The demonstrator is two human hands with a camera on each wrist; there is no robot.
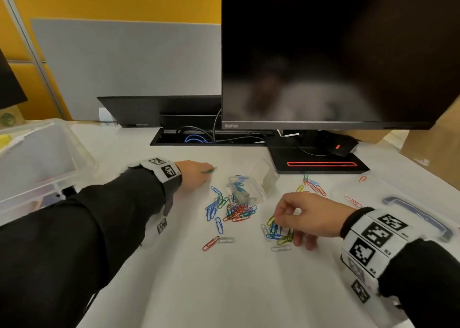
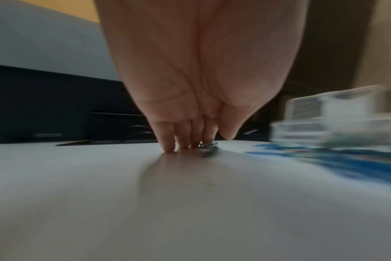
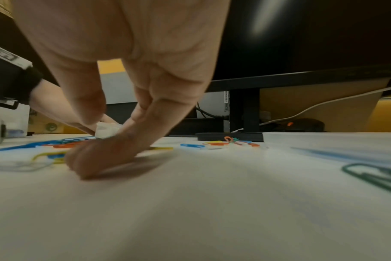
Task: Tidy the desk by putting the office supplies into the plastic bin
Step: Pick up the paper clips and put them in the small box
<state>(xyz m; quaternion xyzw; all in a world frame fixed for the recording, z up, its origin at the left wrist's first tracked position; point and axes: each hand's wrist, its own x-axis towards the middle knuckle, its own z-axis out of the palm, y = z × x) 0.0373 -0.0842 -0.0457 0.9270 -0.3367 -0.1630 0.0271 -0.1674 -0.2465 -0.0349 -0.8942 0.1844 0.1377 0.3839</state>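
Left hand [image 1: 196, 176] is reached far-left of the clip pile, fingertips [image 2: 169, 147] down on the bench [image 1: 224, 290]. A green paper clip [image 1: 211, 170] sits at its fingertips; the left wrist view is motion-blurred, so it's likely pinched between thumb and fingers, but the grip isn't clear enough to call.

Right hand [image 1: 307, 215] is near-right, fingers curled over a small cluster of blue and yellow clips [image 1: 277, 232], pressing or raking them on the bench. Whether any clip is actually held is hidden by the fingers in both head and right wrist views.

Main clip pile [image 1: 234, 209], mixed colours, lies between the hands. Just behind it is a small clear clip box [image 1: 246, 188], lid open, a few clips inside. More strays sit far-right near the monitor base [image 1: 318, 161], and two lie loose near-centre.

Plastic bin [image 1: 37, 163] is at the far-left edge, cut off by the frame, contents hard to make out through its wall. A clear lid with blue handle [image 1: 420, 215] lies at the right edge, partly behind the right wrist.

Near half of the bench is open room. The far side is boxed in by the monitor [image 1: 336, 54] and cable slot [image 1: 211, 138].
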